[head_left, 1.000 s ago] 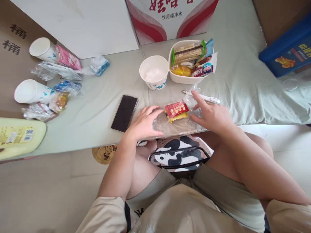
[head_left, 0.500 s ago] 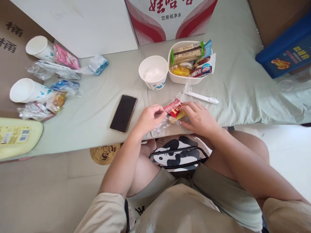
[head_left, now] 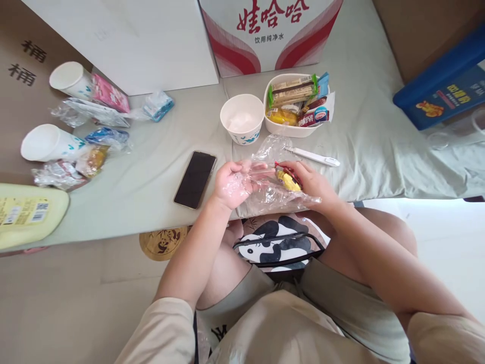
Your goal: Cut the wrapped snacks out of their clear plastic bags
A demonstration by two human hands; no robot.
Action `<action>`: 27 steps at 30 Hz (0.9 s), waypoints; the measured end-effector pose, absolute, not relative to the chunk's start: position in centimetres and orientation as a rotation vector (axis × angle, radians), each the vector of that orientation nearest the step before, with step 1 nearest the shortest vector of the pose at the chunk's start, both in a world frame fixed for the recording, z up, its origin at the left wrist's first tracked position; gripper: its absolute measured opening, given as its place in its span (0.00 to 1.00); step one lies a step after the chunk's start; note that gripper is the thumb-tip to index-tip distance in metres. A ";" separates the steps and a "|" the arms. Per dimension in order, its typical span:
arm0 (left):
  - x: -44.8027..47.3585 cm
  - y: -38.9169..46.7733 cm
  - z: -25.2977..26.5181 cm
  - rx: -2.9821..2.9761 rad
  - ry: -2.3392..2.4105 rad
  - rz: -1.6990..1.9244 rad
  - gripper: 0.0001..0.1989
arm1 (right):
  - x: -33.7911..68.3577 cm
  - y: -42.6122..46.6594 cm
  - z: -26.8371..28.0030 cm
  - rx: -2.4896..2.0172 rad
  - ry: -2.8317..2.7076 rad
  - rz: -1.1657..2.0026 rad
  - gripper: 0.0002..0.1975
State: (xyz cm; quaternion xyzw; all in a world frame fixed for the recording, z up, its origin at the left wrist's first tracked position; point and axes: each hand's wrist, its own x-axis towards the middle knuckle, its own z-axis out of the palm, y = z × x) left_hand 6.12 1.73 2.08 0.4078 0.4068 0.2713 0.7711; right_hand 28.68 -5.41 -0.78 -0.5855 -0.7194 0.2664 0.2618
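The small yellow packet (head_left: 290,181) and a red packet (head_left: 295,170) are in the right hand (head_left: 315,183), over the worktop (head_left: 147,202) near its front edge. The right grip is clamped on both, perhaps so they can't slip. The left hand (head_left: 235,186) has its grip apart, palm up, with clear plastic wrap (head_left: 273,196) across it, maybe to keep the wrap spread. The yellow one looks bright and puffy; fingers hide much of the red. The paper cup (head_left: 246,138) stands behind, probably for easy reach.

crumpled clear plastic film (head_left: 276,195), red and yellow snack packets (head_left: 290,180), bunched in the right grip (head_left: 313,183)
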 end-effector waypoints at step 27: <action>3.5 2.6 1.1 1.225 1.093 0.793 0.25 | 30.6 -0.7 4.0 -1.654 -1.372 0.482 0.21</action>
